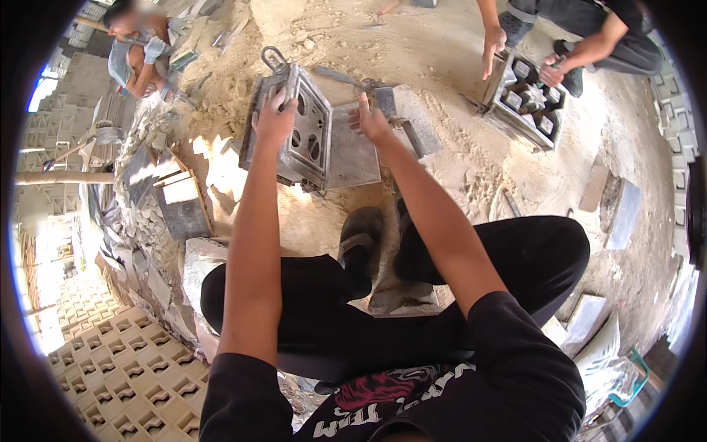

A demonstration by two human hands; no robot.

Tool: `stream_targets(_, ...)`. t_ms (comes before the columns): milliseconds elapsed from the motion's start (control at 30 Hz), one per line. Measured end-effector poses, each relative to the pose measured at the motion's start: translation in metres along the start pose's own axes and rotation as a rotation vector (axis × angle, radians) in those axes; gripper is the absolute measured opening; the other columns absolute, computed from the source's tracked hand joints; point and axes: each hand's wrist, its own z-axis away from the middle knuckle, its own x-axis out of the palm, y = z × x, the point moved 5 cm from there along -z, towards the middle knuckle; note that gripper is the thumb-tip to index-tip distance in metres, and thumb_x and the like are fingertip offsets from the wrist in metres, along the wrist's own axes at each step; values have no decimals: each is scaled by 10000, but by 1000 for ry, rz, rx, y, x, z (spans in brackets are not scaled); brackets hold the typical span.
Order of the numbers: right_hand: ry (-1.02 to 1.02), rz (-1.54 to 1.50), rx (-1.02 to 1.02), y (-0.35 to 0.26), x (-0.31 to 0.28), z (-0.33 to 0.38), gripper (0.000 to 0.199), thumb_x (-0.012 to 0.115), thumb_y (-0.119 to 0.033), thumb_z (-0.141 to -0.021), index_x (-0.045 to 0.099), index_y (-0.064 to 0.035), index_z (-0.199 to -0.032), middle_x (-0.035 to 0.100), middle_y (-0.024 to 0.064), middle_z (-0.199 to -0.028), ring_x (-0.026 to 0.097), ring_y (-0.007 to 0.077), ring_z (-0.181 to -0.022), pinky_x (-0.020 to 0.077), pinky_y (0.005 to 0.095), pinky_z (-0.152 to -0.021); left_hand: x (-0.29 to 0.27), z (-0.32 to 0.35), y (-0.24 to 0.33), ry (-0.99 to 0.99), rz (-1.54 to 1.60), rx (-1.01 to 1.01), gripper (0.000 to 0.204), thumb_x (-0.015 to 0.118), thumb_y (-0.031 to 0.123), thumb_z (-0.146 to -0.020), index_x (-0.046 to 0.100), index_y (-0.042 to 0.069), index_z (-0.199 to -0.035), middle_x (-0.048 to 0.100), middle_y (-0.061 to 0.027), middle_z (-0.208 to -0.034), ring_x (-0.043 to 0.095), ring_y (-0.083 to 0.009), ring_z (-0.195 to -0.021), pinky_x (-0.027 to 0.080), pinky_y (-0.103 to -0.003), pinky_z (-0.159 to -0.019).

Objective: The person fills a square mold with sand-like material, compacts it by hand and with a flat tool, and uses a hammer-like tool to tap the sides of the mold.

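A heavy grey metal block mould (308, 131) with round holes in its face stands tipped on its side in front of me. A loop handle (274, 59) sticks out at its far end. My left hand (275, 118) grips the mould's upper side, fingers bent over its edge. Beside the mould, a flat grey plate (355, 156) lies on the sandy ground. My right hand (371, 122) is above the plate's far right part, fingers apart and nothing in them.
At the far right, a co-worker's hands (552, 72) are over another mould (541, 136) with block shapes inside. Another person (140, 59) crouches at far left. Dark slabs (184, 210) lie left, a grey block (421, 138) right of the plate. Patterned blocks (132, 368) are stacked at lower left.
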Motion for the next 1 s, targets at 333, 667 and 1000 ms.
stream_targets(333, -117, 1434, -427, -226, -166, 57, 503, 543, -469, -909, 685, 13, -922, 691, 228, -912, 668, 338, -823, 509, 452, -746, -1, -24, 51, 395, -400, 324, 603, 553, 387, -888, 461, 97, -1409, 446, -179, -1449, 396, -360, -1357, 255, -523, -1123)
stream_targets(667, 104, 1684, -634, -346, -285, 221, 480, 560, -451, -904, 703, 6, -871, 693, 212, -820, 674, 333, -758, 498, 473, -668, 17, 69, 406, -306, -28, 968, 483, 611, 417, -919, 618, 33, -1212, 665, -166, -1137, 613, -229, -1087, 432, -317, -963)
stream_targets(1000, 42, 1167, -106, -106, -346, 289, 638, 496, -612, -923, 661, -12, -781, 677, 177, -845, 653, 276, -782, 525, 454, -805, 143, 264, 505, -638, -579, 1302, 431, 573, 373, -911, 603, 71, -1217, 652, -182, -1154, 626, -313, -1076, 464, -409, -937)
